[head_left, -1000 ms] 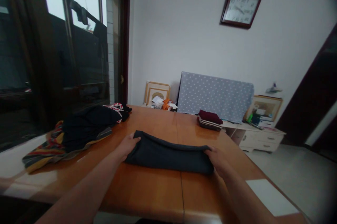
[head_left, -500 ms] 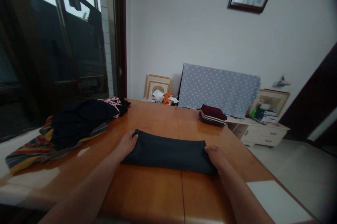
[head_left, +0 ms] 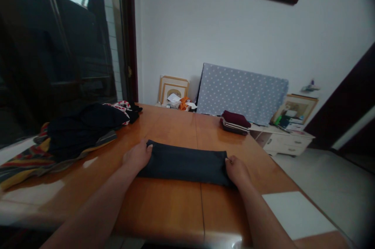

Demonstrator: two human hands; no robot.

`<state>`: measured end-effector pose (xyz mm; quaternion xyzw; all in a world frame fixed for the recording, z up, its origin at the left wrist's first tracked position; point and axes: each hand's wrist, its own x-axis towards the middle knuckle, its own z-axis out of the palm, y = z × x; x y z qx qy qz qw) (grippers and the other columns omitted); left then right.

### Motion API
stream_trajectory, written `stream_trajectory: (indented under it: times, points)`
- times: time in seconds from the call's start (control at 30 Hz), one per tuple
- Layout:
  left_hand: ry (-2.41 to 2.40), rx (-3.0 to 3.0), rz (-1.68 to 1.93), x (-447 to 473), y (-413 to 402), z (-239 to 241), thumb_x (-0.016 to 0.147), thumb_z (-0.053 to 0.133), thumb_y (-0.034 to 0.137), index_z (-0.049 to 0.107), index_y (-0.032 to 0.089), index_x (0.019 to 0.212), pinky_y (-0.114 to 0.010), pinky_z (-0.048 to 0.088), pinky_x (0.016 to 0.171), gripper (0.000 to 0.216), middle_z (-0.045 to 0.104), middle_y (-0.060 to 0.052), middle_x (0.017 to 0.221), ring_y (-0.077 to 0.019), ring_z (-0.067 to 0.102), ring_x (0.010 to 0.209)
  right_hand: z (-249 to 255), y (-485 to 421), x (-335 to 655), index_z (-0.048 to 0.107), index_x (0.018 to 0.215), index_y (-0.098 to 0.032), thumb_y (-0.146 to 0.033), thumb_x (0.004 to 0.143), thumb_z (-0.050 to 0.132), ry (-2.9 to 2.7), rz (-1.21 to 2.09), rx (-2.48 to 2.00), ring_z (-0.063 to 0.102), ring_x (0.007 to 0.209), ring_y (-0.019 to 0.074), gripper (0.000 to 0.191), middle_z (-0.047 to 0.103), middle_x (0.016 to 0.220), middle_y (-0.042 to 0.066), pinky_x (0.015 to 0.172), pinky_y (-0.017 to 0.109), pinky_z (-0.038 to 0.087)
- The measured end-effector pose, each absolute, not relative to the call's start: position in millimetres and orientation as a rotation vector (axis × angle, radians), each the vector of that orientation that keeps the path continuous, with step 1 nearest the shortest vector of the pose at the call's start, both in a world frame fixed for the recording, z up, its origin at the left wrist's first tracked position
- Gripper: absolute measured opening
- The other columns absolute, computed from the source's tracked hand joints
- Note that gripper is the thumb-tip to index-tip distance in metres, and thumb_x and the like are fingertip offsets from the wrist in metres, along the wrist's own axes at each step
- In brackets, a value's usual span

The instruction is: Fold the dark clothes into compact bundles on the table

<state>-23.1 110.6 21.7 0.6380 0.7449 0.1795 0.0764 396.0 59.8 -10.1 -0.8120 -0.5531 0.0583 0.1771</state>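
A dark blue-grey folded garment [head_left: 186, 164] stretches as a long flat strip between my two hands, over the wooden table [head_left: 164, 206]. My left hand [head_left: 140, 156] pinches its far left corner, thumb on top. At the far right corner my right hand [head_left: 236, 169] is closed on the cloth in the same way. The fingers under the cloth are partly hidden. What exact kind of garment it is cannot be made out.
To the left lies a loose heap of dark and striped clothes [head_left: 84, 132]. A folded stack with maroon cloth on top [head_left: 236, 119] sits at the table's far right. A white sheet [head_left: 297, 214] lies near the right edge. Beyond stands a white cabinet [head_left: 288, 143].
The view has tilted down a little, so the scene sits slightly differently in the picture. Both hands keep hold of the garment's corners, and its folded shape looks the same.
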Motion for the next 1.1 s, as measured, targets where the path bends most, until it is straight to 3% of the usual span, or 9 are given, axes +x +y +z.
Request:
stream_trajectory:
  times: [0.23, 0.37, 0.6, 0.83, 0.97, 1.1]
  points:
    - [1.976, 1.906, 0.792, -38, 120, 8, 0.089, 0.049, 0.052, 0.061, 0.022, 0.114, -0.033, 0.049, 0.079, 0.041, 0.072, -0.008, 0.107, -0.0254, 0.068, 0.096, -3, 50, 391, 0.064, 0.099, -0.021, -0.043, 0.096, 0.037, -1.533, 0.151, -2.404, 0.068, 0.094, 0.0274, 0.036, 0.072, 0.097, 0.015, 0.074, 0.034, 0.044]
    - [2.057, 1.993, 0.643, -37, 111, 13, 0.084, 0.053, 0.042, 0.054, 0.024, 0.126, -0.036, 0.048, 0.078, 0.046, 0.070, -0.009, 0.113, -0.0286, 0.067, 0.098, 0, 48, 387, 0.064, 0.100, -0.022, -0.044, 0.096, 0.035, -1.548, 0.144, -2.420, 0.068, 0.095, 0.0285, 0.036, 0.072, 0.098, 0.014, 0.072, 0.034, 0.045]
    - [2.245, 2.020, 0.488, -30, 103, 17, 0.087, 0.044, 0.045, 0.048, 0.025, 0.131, -0.045, 0.049, 0.078, 0.048, 0.070, -0.014, 0.114, -0.0364, 0.067, 0.100, 3, 47, 382, 0.064, 0.100, -0.022, -0.042, 0.095, 0.039, -1.516, 0.129, -2.446, 0.068, 0.093, 0.0281, 0.033, 0.072, 0.095, 0.013, 0.073, 0.035, 0.045]
    - [2.210, 2.029, 0.479, -33, 108, 13, 0.087, 0.046, 0.047, 0.050, 0.027, 0.130, -0.045, 0.049, 0.082, 0.048, 0.068, -0.013, 0.121, -0.0351, 0.066, 0.105, 0, 48, 386, 0.066, 0.094, -0.020, -0.042, 0.093, 0.046, -1.455, 0.101, -2.366, 0.066, 0.087, 0.0263, 0.029, 0.072, 0.091, 0.012, 0.066, 0.031, 0.040]
    - [2.182, 2.009, 0.531, -40, 115, 6, 0.087, 0.044, 0.052, 0.053, 0.025, 0.126, -0.044, 0.050, 0.081, 0.048, 0.069, -0.012, 0.119, -0.0346, 0.065, 0.105, 1, 45, 404, 0.067, 0.094, -0.018, -0.036, 0.096, 0.040, -1.264, -0.037, -2.224, 0.062, 0.078, 0.0205, 0.033, 0.071, 0.086, 0.011, 0.063, 0.028, 0.034]
    - [2.136, 1.952, 0.625, -47, 124, 2, 0.089, 0.043, 0.053, 0.056, 0.022, 0.119, -0.042, 0.049, 0.084, 0.045, 0.070, -0.012, 0.113, -0.0325, 0.066, 0.105, 8, 38, 414, 0.067, 0.097, -0.016, -0.037, 0.098, 0.034, -1.114, -0.163, -2.172, 0.059, 0.078, 0.0205, 0.039, 0.070, 0.090, 0.012, 0.064, 0.029, 0.033]
